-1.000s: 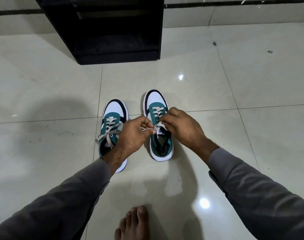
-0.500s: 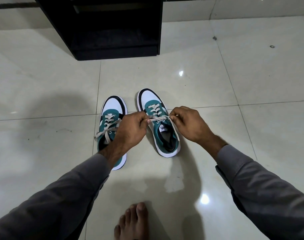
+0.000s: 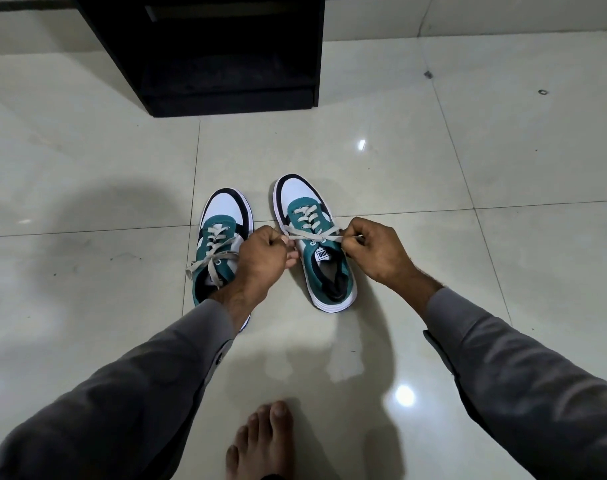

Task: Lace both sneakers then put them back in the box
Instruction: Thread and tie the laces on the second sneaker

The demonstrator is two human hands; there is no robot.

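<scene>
Two teal, white and black sneakers stand side by side on the tiled floor, toes pointing away from me. The left sneaker (image 3: 222, 237) has its beige lace tied in a loose bow. The right sneaker (image 3: 315, 237) is laced, and its two lace ends (image 3: 310, 235) cross over the tongue. My left hand (image 3: 264, 258) pinches one lace end at the shoe's left side. My right hand (image 3: 374, 249) pinches the other end at its right side. Both ends are stretched taut between my hands. No shoe box is in view.
A black open cabinet (image 3: 225, 53) stands on the floor beyond the sneakers. My bare foot (image 3: 260, 441) rests on the tiles at the bottom of the view. A small ring-like object (image 3: 542, 92) lies on the floor at the far right.
My hands have moved apart, pulling the right sneaker's lace ends outward and taut. The right sneaker has turned slightly, its heel swinging to the right.
</scene>
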